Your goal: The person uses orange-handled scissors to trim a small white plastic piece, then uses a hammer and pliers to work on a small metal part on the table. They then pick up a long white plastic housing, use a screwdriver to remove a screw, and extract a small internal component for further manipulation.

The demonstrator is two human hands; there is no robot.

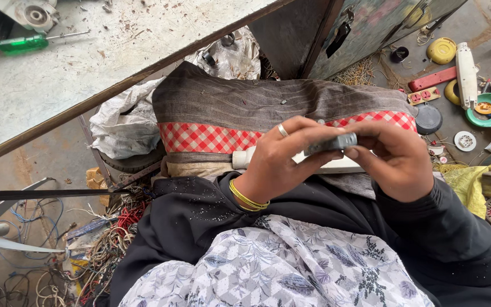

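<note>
A small grey block [332, 142] is held above the lap, w/ fingers of the left hand [282, 165] and right hand [396, 159] clamped on its two ends. It looks stiff, light, prob. metal; the ends are judged the best grip.

Most of the small grey part [332, 143] is being covered by the fingers of the hands, so its shape cannot be told. The white plastic piece [336, 165] underneath is being hidden in the middle by the left hand [282, 156] and the right hand [393, 156]. At the far left, the metal tool [29, 12] is being cut off by the top edge.
</note>
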